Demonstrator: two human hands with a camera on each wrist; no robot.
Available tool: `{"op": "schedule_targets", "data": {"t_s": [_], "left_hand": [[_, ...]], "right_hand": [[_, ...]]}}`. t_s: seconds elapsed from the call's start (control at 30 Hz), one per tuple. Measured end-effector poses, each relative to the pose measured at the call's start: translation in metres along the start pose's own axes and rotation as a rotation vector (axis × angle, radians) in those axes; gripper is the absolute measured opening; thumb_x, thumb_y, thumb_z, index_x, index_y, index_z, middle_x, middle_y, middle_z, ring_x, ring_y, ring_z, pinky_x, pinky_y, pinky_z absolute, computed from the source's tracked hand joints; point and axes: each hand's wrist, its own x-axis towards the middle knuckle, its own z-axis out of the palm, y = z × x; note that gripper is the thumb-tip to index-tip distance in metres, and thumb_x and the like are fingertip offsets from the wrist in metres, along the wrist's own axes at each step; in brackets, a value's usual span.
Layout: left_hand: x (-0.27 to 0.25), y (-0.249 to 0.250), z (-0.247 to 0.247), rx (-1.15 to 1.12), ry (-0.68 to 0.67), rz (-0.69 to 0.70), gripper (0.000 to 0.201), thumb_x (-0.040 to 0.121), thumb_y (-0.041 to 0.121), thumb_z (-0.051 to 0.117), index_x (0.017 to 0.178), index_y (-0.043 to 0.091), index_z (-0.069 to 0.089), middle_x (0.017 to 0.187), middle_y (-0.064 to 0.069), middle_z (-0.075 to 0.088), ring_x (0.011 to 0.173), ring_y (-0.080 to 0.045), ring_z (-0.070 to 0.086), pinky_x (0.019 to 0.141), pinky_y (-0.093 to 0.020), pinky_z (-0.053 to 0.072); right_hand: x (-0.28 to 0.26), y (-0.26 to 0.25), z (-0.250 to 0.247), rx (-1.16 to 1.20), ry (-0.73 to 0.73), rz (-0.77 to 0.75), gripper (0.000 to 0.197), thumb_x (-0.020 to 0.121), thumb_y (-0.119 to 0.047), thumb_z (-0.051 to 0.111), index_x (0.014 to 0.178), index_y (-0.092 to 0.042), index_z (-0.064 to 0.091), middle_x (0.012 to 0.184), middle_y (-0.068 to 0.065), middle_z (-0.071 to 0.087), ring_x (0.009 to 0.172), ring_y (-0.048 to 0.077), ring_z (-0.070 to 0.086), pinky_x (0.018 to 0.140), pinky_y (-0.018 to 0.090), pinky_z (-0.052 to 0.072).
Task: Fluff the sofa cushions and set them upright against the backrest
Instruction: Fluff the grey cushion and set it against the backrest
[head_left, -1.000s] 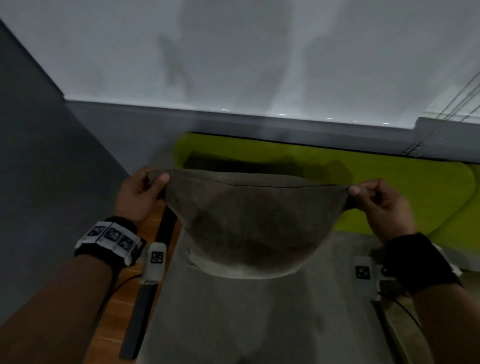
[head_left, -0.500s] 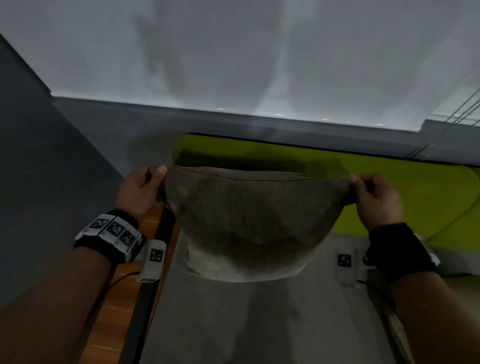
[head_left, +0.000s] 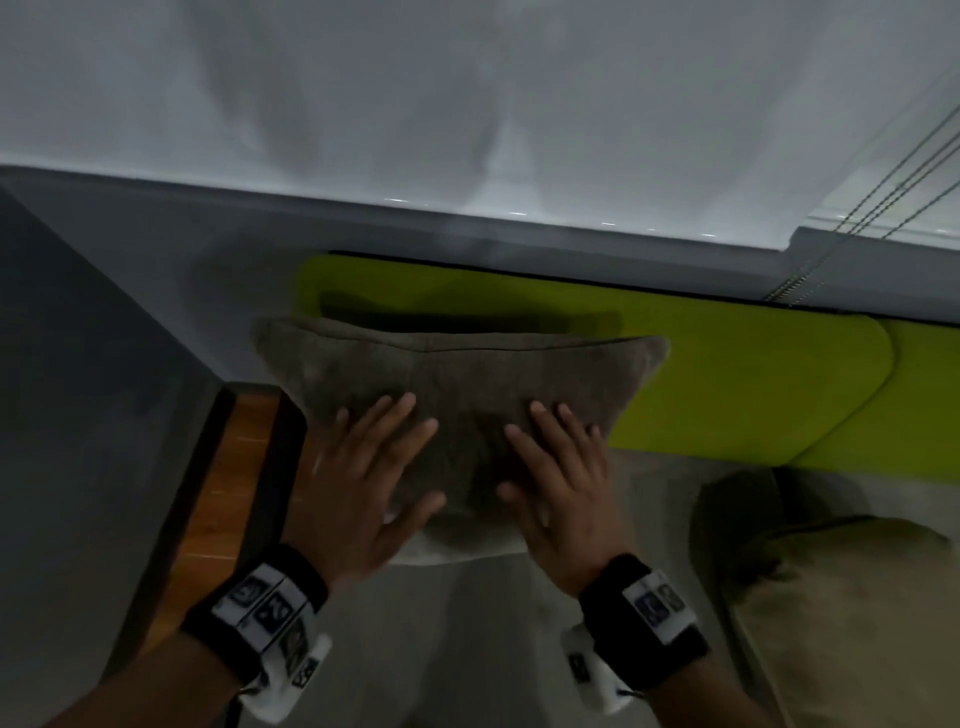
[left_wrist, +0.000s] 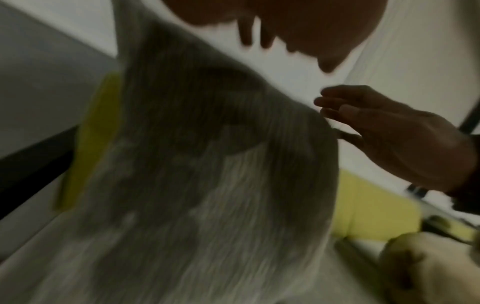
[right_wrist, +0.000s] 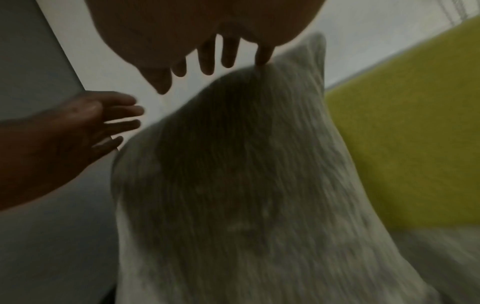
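I count two cushions. The grey-brown cushion (head_left: 457, 379) stands upright on the sofa seat (head_left: 467, 649), its back against the green backrest (head_left: 727, 364), towards the left end of the sofa. The second cushion (head_left: 857, 613), a paler tan one, lies flat on the seat at the near right, well apart from the first.

Both my hands are on the near face of the upright cushion, side by side. My left hand (head_left: 358, 483) lies flat with its fingers straight and spread wide, gripping nothing. My right hand (head_left: 561, 483) does the same just to its right, fingers spread, palm towards the fabric. From the wrist views, which are blurred, I cannot tell how firmly either palm bears on the cushion.

I count two wrist bands, one on each arm: the left band (head_left: 260, 608) and the right band (head_left: 649, 608). Each carries black-and-white square markers; I can read no letters or brand on them.

A strip of wooden floor (head_left: 218, 493) shows to the left of the sofa.
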Motion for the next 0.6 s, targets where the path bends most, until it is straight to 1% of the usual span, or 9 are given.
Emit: {"op": "schedule_targets", "data": {"t_s": [0.03, 0.1, 0.17, 0.23, 0.33, 0.4, 0.47, 0.53, 0.6], "left_hand": [[-0.001, -0.007, 0.011, 0.059, -0.114, -0.052, 0.075, 0.095, 0.068, 0.034, 0.157, 0.029, 0.022, 0.168, -0.001, 0.012, 0.154, -0.026, 0.013, 0.119, -0.061, 0.017], [0.013, -0.026, 0.025, 0.174, -0.218, -0.152, 0.084, 0.088, 0.081, 0.018, 0.158, 0.039, -0.003, 0.168, 0.006, -0.007, 0.155, -0.025, -0.002, 0.120, -0.061, 0.007], [0.039, -0.042, 0.027, 0.229, -0.267, -0.222, 0.089, 0.080, 0.088, 0.008, 0.153, 0.044, -0.018, 0.165, 0.011, -0.019, 0.154, -0.025, -0.010, 0.120, -0.058, -0.004], [0.062, -0.051, 0.026, 0.275, -0.287, -0.250, 0.094, 0.073, 0.093, 0.003, 0.149, 0.045, -0.026, 0.163, 0.014, -0.024, 0.153, -0.026, -0.016, 0.119, -0.060, -0.005], [0.077, -0.063, 0.023, 0.258, -0.319, -0.311, 0.111, 0.065, 0.100, 0.009, 0.151, 0.040, -0.027, 0.162, 0.016, -0.027, 0.153, -0.025, -0.018, 0.121, -0.059, -0.003], [0.079, -0.069, 0.019, 0.233, -0.302, -0.350, 0.121, 0.062, 0.102, 0.014, 0.155, 0.033, -0.021, 0.165, 0.011, -0.021, 0.154, -0.026, -0.014, 0.122, -0.058, 0.001], [0.074, -0.068, 0.019, 0.225, -0.228, -0.400, 0.129, 0.062, 0.101, 0.024, 0.157, 0.023, -0.014, 0.168, -0.001, -0.013, 0.154, -0.031, -0.008, 0.122, -0.058, 0.005], [0.061, -0.064, 0.020, 0.141, -0.062, -0.503, 0.140, 0.059, 0.097, 0.044, 0.158, 0.012, -0.007, 0.167, -0.016, -0.006, 0.153, -0.035, -0.004, 0.121, -0.055, 0.007], [0.038, -0.067, 0.024, -0.085, 0.092, -0.658, 0.151, 0.049, 0.090, 0.064, 0.157, 0.010, -0.004, 0.166, -0.018, -0.002, 0.153, -0.033, 0.000, 0.123, -0.051, 0.007]], "right_hand": [[-0.001, 0.005, 0.009, -0.083, -0.122, 0.055, 0.065, 0.099, -0.057, 0.046, 0.158, -0.035, 0.027, 0.169, -0.004, 0.015, 0.157, 0.026, 0.009, 0.119, 0.064, 0.017], [0.014, 0.020, 0.017, -0.176, -0.227, 0.146, 0.078, 0.093, -0.075, 0.035, 0.157, -0.049, 0.000, 0.168, -0.018, -0.010, 0.156, 0.019, -0.013, 0.119, 0.068, 0.002], [0.040, 0.033, 0.017, -0.175, -0.251, 0.192, 0.088, 0.085, -0.085, 0.036, 0.154, -0.054, -0.008, 0.165, -0.022, -0.020, 0.154, 0.020, -0.020, 0.117, 0.070, -0.005], [0.063, 0.046, 0.012, -0.139, -0.259, 0.269, 0.103, 0.074, -0.093, 0.043, 0.153, -0.055, -0.011, 0.164, -0.022, -0.024, 0.154, 0.025, -0.023, 0.117, 0.070, -0.008], [0.083, 0.071, 0.000, -0.017, -0.302, 0.481, 0.127, 0.054, -0.099, 0.055, 0.150, -0.058, -0.017, 0.164, -0.021, -0.024, 0.153, 0.029, -0.024, 0.116, 0.070, -0.007], [0.085, 0.088, -0.006, 0.045, -0.350, 0.578, 0.130, 0.052, -0.099, 0.057, 0.150, -0.058, -0.017, 0.166, -0.020, -0.020, 0.153, 0.029, -0.023, 0.116, 0.072, -0.004], [0.078, 0.100, -0.007, 0.074, -0.346, 0.636, 0.130, 0.054, -0.099, 0.054, 0.153, -0.052, -0.015, 0.168, -0.015, -0.017, 0.154, 0.028, -0.019, 0.118, 0.069, -0.003], [0.057, 0.102, -0.007, 0.159, -0.200, 0.645, 0.136, 0.054, -0.100, 0.053, 0.158, -0.040, -0.010, 0.170, -0.007, -0.008, 0.156, 0.026, -0.008, 0.123, 0.062, 0.005], [0.030, 0.100, -0.010, 0.426, -0.032, 0.710, 0.143, 0.053, -0.095, 0.062, 0.160, -0.029, -0.006, 0.171, -0.002, 0.001, 0.156, 0.023, 0.006, 0.122, 0.056, 0.021]]}}
